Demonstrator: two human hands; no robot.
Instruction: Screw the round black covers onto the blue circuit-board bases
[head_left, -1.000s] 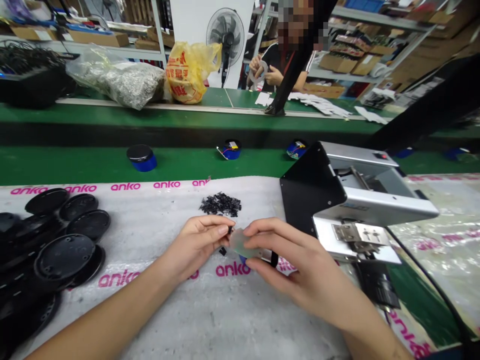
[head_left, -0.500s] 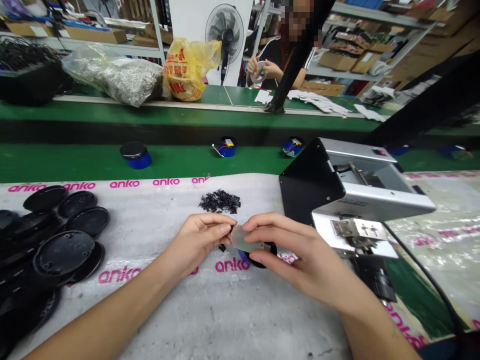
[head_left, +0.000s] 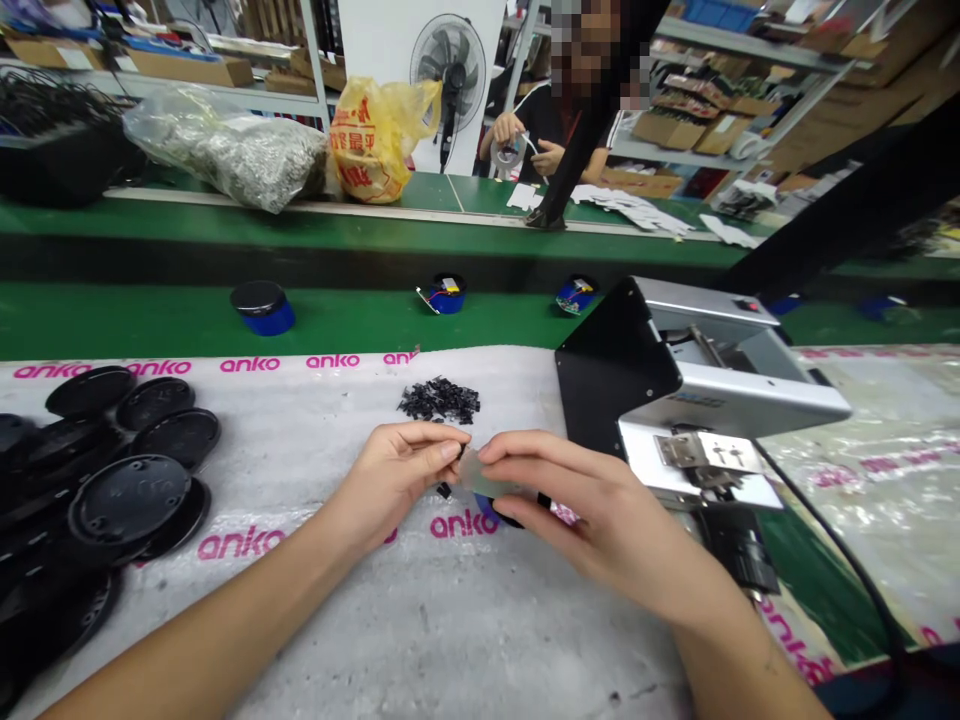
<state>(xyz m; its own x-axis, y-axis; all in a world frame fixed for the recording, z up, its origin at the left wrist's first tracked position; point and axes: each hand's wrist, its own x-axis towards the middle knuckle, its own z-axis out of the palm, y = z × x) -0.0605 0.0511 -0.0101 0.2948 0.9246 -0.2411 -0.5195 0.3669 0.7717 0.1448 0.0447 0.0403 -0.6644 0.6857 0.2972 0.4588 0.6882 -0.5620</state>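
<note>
My left hand point(head_left: 401, 475) is pinched at the fingertips on a tiny black part that I can barely see. My right hand point(head_left: 592, 510) pinches a small pale translucent round piece point(head_left: 480, 478), and the two hands meet fingertip to fingertip above the white foam sheet point(head_left: 450, 620). A blue and black round unit point(head_left: 504, 515) lies on the sheet just under my right fingers. One loose black bit point(head_left: 444, 490) lies below my left fingertips. A small heap of black plastic parts point(head_left: 439, 399) sits just beyond the hands.
Several black round lids point(head_left: 127, 495) are stacked at the left. A silver and black machine point(head_left: 697, 390) stands to the right, its cable trailing off. Blue round units point(head_left: 262, 306) stand on the green conveyor. Across it a person handles a tape roll point(head_left: 510, 152). Bags point(head_left: 375, 130) lie behind.
My hands have stayed pinched together over the sheet, shifting only slightly. The blue round units on the green belt have drifted left. The person opposite has moved the tape roll a little.
</note>
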